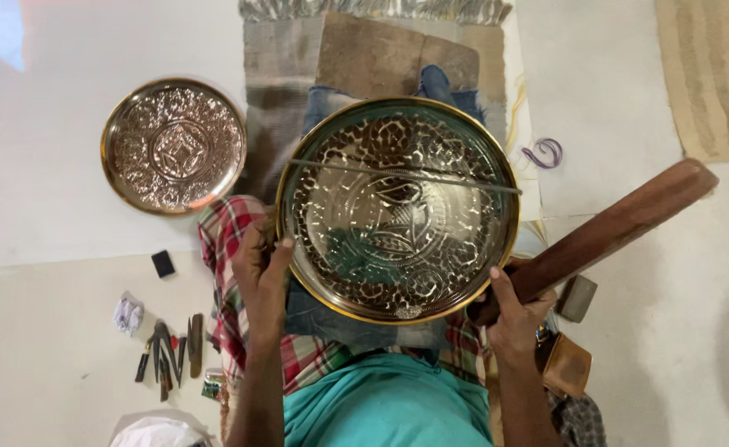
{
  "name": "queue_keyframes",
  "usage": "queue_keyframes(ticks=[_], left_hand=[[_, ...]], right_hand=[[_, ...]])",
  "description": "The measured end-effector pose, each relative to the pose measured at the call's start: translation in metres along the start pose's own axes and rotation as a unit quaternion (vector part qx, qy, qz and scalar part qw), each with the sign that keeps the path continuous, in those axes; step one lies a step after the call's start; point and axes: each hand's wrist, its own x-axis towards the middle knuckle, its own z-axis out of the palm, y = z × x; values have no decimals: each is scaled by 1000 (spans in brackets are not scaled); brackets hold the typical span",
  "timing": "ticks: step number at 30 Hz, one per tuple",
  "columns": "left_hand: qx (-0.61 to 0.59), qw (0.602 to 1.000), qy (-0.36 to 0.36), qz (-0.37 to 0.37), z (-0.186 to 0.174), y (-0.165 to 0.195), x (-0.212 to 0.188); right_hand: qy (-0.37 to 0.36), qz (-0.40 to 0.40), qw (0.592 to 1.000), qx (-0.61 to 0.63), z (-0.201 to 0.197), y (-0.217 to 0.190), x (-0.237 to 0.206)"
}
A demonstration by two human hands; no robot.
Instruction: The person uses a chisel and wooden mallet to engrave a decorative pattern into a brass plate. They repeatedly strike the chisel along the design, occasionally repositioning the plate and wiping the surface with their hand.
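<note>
A large round engraved metal tray (398, 211) with a gold rim rests on my lap, tilted toward me. My left hand (258, 269) grips its left edge, thumb on the rim. At the tray's lower right edge, my right hand (509, 314) is closed around the near end of a long brown wooden bar (604, 232) that slants up to the right. A thin metal rod (406, 175) lies across the upper part of the tray's face.
A smaller engraved round plate (172, 146) lies on the floor at the left. Several small hand tools (170, 352) lie on the floor at lower left, with a small black block (163, 263) above them. A woven mat (381, 58) is under my legs. A brown pouch (567, 364) sits by my right side.
</note>
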Motion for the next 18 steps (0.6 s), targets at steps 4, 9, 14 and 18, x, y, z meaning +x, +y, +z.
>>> queue_keyframes(ticks=[4,9,14,18], left_hand=[[37,999,-5,8,-1,-6,-2],[-71,997,-27,28,-6,-3,-3],[-43,999,-30,-16,-4,18,-6],[-37,996,-68,50,-2,26,-6]], right_hand=[[-69,134,988,22,-10,-1,15],[-15,132,917,-377,-11,-3,35],[7,61,922,-383,4,2,46],[64,-96,858,-501,9,1,54]])
